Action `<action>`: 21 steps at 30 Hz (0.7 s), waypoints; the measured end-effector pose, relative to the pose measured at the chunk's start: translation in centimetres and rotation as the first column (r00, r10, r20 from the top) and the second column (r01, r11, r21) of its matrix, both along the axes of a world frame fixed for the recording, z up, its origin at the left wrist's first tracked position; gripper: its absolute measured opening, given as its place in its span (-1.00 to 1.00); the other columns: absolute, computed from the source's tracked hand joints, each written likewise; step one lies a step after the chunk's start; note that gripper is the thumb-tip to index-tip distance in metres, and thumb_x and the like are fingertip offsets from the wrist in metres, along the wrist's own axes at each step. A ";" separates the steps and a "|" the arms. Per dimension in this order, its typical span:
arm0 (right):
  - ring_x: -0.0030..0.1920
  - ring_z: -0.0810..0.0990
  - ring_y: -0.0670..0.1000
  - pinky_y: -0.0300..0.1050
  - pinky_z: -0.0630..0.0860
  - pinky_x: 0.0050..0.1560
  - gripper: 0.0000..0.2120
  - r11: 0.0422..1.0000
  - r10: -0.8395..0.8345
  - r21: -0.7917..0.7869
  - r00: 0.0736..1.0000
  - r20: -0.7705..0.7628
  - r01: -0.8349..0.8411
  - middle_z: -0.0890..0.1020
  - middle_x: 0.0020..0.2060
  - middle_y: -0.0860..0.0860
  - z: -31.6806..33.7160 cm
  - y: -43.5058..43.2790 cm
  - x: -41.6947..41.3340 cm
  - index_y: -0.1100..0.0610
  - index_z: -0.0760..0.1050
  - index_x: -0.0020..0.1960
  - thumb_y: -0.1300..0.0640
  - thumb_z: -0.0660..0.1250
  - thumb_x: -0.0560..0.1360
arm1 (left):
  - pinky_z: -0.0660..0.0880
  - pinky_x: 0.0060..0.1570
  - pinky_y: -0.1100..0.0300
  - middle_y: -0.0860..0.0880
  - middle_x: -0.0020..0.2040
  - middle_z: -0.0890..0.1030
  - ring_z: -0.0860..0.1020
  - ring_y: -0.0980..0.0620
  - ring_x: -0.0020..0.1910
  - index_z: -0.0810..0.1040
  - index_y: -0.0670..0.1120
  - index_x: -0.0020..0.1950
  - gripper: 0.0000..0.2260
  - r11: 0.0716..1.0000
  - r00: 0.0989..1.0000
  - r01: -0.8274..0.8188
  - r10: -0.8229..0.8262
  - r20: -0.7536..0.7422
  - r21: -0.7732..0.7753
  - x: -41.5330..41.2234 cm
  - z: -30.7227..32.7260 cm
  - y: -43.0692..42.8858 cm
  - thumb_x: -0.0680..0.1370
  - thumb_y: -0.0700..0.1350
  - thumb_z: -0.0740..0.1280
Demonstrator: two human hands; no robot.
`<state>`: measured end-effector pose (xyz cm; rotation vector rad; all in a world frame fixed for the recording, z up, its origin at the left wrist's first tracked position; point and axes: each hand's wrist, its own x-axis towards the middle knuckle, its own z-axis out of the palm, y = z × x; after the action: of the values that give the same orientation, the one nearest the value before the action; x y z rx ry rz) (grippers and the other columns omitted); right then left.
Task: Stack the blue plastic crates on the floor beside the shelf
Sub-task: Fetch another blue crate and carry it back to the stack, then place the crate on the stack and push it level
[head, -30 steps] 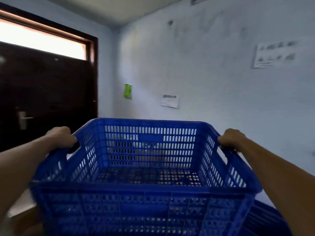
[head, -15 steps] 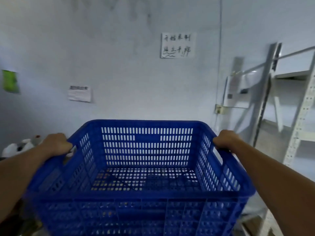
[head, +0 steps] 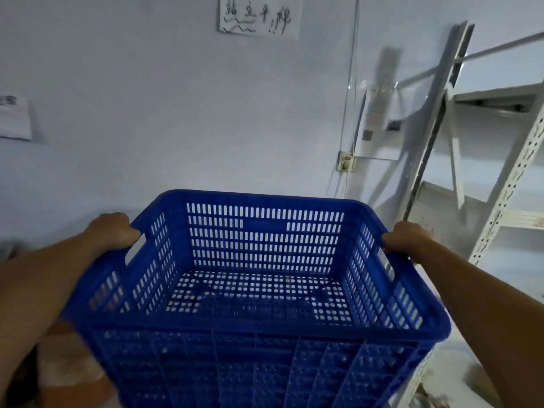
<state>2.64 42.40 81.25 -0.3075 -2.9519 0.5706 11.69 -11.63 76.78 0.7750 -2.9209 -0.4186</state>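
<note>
An empty blue plastic crate (head: 259,254) with slotted walls and a perforated floor fills the lower middle of the head view, held up in front of me, tilted slightly down to the right. My left hand (head: 113,231) grips the handle slot in its left wall. My right hand (head: 407,238) grips the rim of its right wall. Both forearms reach in from the bottom corners. The white metal shelf (head: 506,187) stands to the right, close to the crate's right side. The floor beneath the crate is hidden.
A pale blue wall (head: 176,113) is straight ahead, with a handwritten paper sign (head: 259,14) high up, another paper (head: 14,117) at the left, and a socket (head: 346,163) with a hanging cable. Metal bars (head: 435,113) lean against the wall by the shelf.
The view has swung right: the dark door and the green note have left the frame and the shelf has come in at the right. Both hands kept their hold on the crate.
</note>
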 end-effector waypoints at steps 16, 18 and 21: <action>-0.29 0.57 0.12 -0.13 0.51 -0.32 -0.85 1.000 0.018 -0.022 0.984 0.180 -0.014 0.55 -0.28 0.15 -15.5 1.6 -29.2 0.27 0.52 -0.09 0.18 0.37 0.44 | 0.41 -0.34 0.15 -0.14 -0.17 0.54 0.53 -0.07 -0.25 0.47 -0.17 -0.10 -0.85 0.995 0.990 -0.068 0.059 0.124 0.066 -26.8 -12.7 0.6 0.62 -0.13 0.33; -0.30 0.56 0.09 -0.13 0.49 -0.32 -0.82 0.999 0.037 -0.004 0.978 0.206 -0.037 0.54 -0.29 0.13 -17.9 1.0 -32.2 0.27 0.52 -0.05 0.15 0.35 0.47 | 0.40 -0.36 0.16 -0.13 -0.20 0.54 0.51 -0.07 -0.28 0.45 -0.15 -0.16 -0.82 0.992 0.986 -0.098 0.086 0.143 0.081 -28.7 -15.4 -0.2 0.61 -0.15 0.33; -0.31 0.53 0.06 -0.15 0.42 -0.39 -0.81 0.998 0.056 0.019 0.971 0.233 -0.062 0.52 -0.30 0.09 -21.6 -0.1 -35.7 0.25 0.51 -0.03 0.11 0.32 0.49 | 0.39 -0.37 0.17 -0.11 -0.26 0.52 0.49 -0.05 -0.33 0.46 -0.15 -0.20 -0.81 0.987 0.982 -0.123 0.105 0.158 0.105 -31.0 -19.2 -1.3 0.60 -0.17 0.34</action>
<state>-33.03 42.28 59.69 -0.3046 -3.2012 0.5363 -19.29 -12.91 57.56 1.0283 -2.9922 -0.5435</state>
